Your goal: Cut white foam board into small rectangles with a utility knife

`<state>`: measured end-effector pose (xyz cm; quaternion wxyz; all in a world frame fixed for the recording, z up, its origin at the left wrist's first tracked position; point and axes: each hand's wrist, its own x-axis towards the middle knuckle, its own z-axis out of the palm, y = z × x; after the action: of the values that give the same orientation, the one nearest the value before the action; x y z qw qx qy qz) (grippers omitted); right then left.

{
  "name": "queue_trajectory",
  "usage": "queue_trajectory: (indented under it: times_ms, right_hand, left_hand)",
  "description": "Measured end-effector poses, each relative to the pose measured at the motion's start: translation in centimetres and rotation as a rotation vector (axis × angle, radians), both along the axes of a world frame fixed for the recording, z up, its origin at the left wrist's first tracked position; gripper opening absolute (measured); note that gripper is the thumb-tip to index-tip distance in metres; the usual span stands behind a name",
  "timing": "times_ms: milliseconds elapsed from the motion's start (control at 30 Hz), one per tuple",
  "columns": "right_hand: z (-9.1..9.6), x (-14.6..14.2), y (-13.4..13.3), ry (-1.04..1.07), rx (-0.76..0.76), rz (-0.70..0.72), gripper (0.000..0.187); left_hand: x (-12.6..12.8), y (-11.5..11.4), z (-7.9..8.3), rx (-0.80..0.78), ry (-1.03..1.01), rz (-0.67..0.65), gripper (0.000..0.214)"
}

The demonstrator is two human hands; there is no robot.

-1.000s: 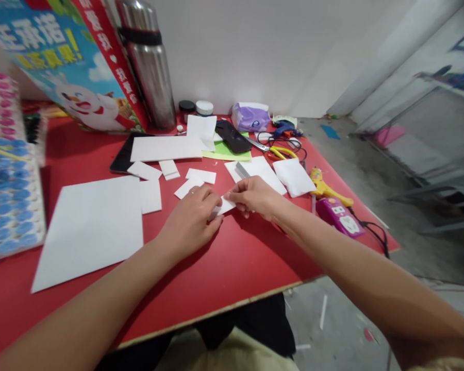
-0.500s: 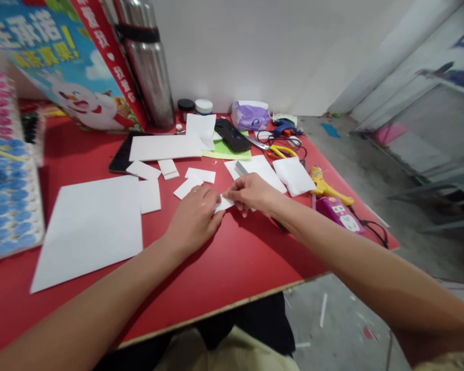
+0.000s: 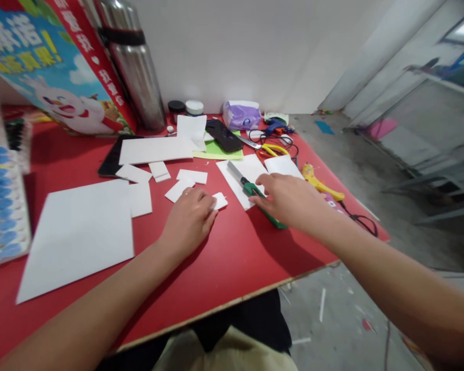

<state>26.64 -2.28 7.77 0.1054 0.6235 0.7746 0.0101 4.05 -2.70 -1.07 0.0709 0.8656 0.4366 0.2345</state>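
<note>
My left hand [image 3: 188,216] is closed on a small white board piece [image 3: 219,201] that pokes out past its fingertips, just above the red table [image 3: 216,273]. Part of that piece is hidden by the fingers. My right hand [image 3: 286,198] is over a green utility knife [image 3: 251,189], thumb and forefinger parted around its handle; a firm hold is not visible. The knife's blade is out and rests across a white board sheet [image 3: 237,180]. Two small white strips [image 3: 192,176] lie just beyond my left hand.
A large white board [image 3: 77,232] lies at left, near more cut pieces [image 3: 139,199]. Behind are a steel flask [image 3: 133,72], a phone [image 3: 224,135] and yellow-handled scissors [image 3: 274,150]. A yellow glue gun [image 3: 320,184] lies at right by the table edge.
My right hand has let go of the small white piece and moved right to the utility knife. My left hand keeps the piece in about the same spot.
</note>
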Motion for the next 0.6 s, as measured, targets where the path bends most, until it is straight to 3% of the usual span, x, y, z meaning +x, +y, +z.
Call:
queue_trajectory:
  times_ms: [267,400,500,600]
  right_hand:
    - [-2.8,0.4,-1.6,-0.097,-0.024,0.062,0.050]
    - [-3.9,-0.1,-1.3,-0.142,-0.029,0.002,0.059]
    - [-3.3,-0.2,-1.5,-0.073,-0.053,-0.050,0.064]
    - [-1.6,-0.2,-2.3,0.136,-0.124,-0.049,0.066]
  left_hand:
    - [-0.2,0.1,-0.4,0.027,-0.021,-0.022,0.016]
    - [-0.2,0.2,-0.6,0.092,-0.028,-0.060,0.018]
    - [-0.1,0.2,-0.7,0.133,-0.028,-0.065,0.021]
    - [0.3,0.3,-0.8,0.140,0.018,-0.024,0.021]
